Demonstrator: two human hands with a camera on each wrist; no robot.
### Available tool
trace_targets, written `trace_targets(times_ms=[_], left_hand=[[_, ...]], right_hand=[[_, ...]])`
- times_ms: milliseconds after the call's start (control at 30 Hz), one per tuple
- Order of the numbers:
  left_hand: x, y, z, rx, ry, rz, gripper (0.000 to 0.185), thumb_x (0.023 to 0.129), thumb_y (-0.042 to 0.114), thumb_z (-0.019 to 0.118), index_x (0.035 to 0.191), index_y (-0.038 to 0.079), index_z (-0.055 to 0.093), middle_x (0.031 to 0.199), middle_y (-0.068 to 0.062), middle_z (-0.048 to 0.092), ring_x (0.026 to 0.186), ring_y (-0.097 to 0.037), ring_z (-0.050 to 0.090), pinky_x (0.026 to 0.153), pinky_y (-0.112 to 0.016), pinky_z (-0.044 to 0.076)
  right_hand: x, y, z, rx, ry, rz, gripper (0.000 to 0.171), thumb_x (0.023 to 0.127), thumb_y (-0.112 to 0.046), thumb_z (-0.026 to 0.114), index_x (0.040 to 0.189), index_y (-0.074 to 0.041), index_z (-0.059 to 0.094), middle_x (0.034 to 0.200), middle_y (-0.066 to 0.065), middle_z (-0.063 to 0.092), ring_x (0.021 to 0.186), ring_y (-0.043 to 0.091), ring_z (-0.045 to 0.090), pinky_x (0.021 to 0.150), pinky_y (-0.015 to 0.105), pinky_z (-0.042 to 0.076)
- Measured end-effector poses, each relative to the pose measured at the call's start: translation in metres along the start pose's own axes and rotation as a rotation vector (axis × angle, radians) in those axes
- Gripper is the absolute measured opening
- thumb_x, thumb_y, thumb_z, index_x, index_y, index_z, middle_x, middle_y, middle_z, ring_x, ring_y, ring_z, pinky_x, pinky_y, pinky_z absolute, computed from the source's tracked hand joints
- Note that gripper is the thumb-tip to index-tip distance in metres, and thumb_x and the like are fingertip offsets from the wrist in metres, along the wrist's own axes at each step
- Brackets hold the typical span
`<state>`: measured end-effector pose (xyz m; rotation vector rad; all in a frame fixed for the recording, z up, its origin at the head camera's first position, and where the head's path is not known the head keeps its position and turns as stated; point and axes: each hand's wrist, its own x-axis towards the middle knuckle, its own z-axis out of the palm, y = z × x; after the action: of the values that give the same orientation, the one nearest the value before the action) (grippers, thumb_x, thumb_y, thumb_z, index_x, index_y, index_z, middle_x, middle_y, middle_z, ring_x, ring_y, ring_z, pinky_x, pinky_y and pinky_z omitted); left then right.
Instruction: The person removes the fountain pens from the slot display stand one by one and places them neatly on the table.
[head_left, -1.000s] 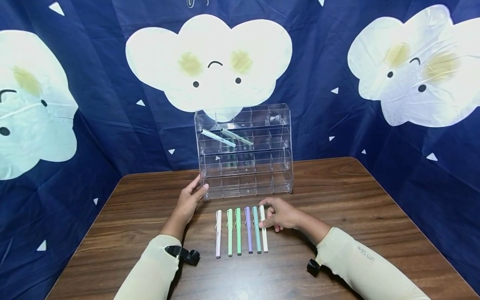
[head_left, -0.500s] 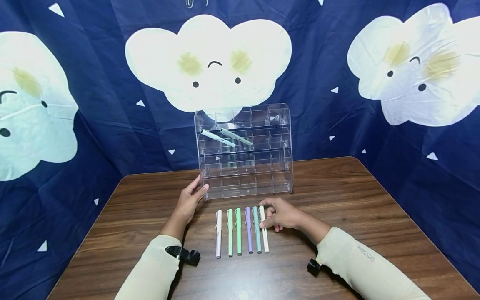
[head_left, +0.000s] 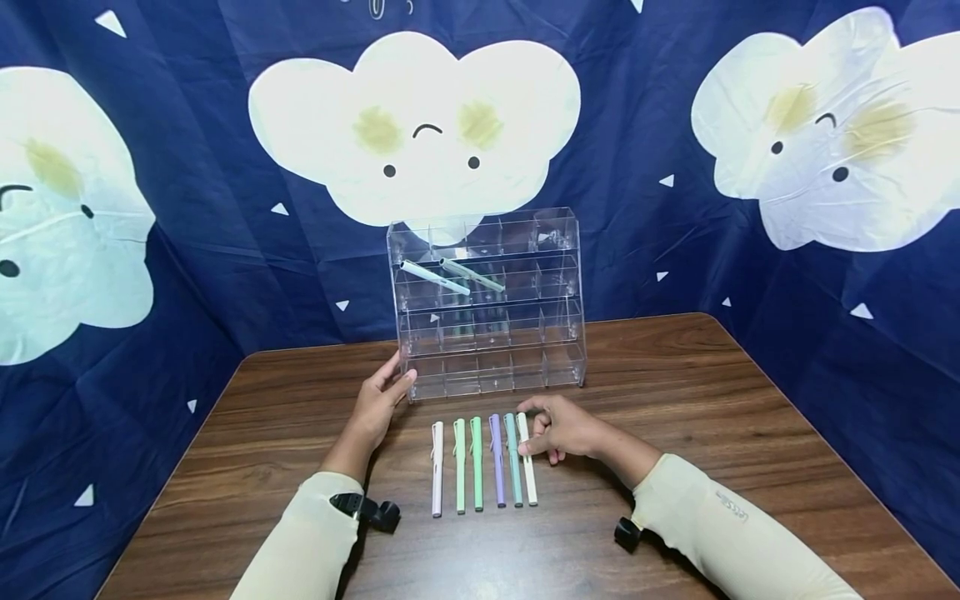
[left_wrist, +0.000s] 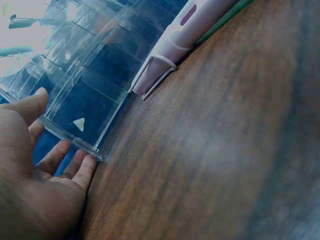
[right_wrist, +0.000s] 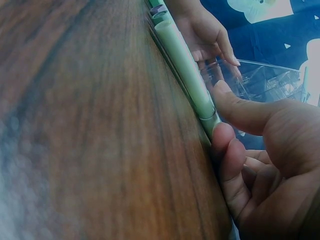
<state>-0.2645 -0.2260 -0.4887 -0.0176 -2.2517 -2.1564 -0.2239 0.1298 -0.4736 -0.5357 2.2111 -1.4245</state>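
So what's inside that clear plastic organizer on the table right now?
The clear organizer holds two pale pens, lying slanted in its second row from the top, left side. The other compartments look empty, though reflections blur a few of them.

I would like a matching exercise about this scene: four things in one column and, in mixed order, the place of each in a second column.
Things:
1. left hand
2. right hand
3. pink pen
4. two pale pens

Places:
A. leftmost in the row on the table
B. inside the clear organizer, upper part
C. at the organizer's lower left corner
D. touching the cream pen, rightmost in the row

Pairs: 1-C, 2-D, 3-A, 4-B
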Motion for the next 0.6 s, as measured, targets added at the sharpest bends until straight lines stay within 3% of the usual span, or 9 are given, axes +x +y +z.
trace_targets(times_ms=[600], left_hand=[[-0.0008, 0.001, -0.001, 0.031, 0.008, -0.012, 0.067, 0.11, 0.018, 0.067, 0.171, 0.019, 0.038, 0.171, -0.022, 0.044, 0.11, 0.013, 0.059, 0.096, -0.009, 0.054]], right_hand=[[0.0015, -0.0026, -0.002, 0.043, -0.004, -0.015, 0.073, 0.093, -0.006, 0.087, 0.153, 0.01, 0.048, 0.075, 0.001, 0.063, 0.048, 0.012, 0.059, 0.043, 0.023, 0.048]])
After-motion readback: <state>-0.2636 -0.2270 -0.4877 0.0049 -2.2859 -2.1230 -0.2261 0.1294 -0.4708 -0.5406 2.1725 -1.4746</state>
